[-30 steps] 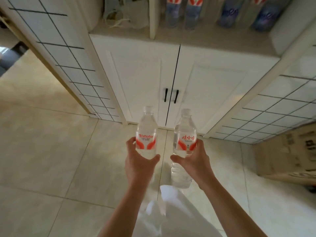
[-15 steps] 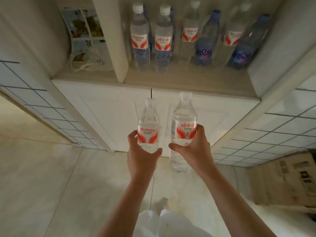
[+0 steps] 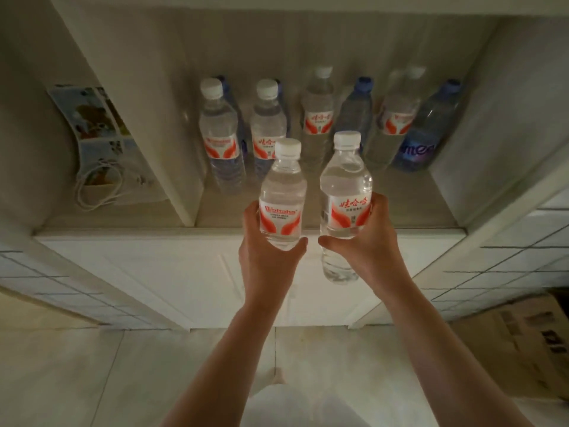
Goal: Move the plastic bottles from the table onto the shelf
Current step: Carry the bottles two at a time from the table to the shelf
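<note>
Both my arms reach out straight; my left hand (image 3: 267, 251) and right hand (image 3: 366, 241) each squeeze a bottle, side by side.

1. The left hand (image 3: 268, 257) and right hand (image 3: 366, 248) now hold their bottles higher and closer to the shelf (image 3: 400, 224) than a second ago.
2. The left water bottle (image 3: 281, 195) and right water bottle (image 3: 345, 195) now overlap the shelf's front edge, not the cabinet doors (image 3: 172, 272).
3. The whole row of shelved bottles (image 3: 317, 118) is now in view, caps included.
</note>
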Demonstrator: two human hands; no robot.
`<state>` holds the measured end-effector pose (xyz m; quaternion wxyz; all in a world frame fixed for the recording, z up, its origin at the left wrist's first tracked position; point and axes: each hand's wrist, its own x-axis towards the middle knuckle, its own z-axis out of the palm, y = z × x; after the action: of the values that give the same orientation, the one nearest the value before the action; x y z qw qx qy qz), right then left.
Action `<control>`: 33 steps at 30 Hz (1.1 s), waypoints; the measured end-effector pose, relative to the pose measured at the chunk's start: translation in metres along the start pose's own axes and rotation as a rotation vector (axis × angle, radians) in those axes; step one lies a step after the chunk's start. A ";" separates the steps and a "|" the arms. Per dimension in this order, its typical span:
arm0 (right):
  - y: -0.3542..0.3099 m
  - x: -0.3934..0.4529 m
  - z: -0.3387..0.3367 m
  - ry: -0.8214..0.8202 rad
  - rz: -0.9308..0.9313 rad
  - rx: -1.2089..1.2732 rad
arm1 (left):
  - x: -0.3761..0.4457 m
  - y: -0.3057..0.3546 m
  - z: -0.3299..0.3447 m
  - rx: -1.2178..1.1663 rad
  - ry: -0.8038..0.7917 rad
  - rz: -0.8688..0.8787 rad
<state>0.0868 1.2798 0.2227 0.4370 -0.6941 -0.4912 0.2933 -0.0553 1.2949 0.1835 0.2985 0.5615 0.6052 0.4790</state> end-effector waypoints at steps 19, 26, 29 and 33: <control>0.034 0.076 0.002 0.201 -0.153 0.147 | 0.072 0.006 0.079 -0.280 -0.042 0.106; 0.046 0.082 0.001 0.207 -0.197 0.153 | 0.069 0.002 0.087 -0.297 -0.045 0.117; 0.050 0.081 0.001 0.193 -0.194 0.158 | 0.069 0.001 0.088 -0.294 -0.053 0.109; 0.059 0.077 0.000 0.162 -0.226 0.084 | 0.066 -0.011 0.086 -0.205 -0.116 0.101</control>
<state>0.1378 1.3438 0.1717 0.5341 -0.6370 -0.5166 0.2054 0.0047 1.3801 0.1539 0.3642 0.5844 0.5059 0.5195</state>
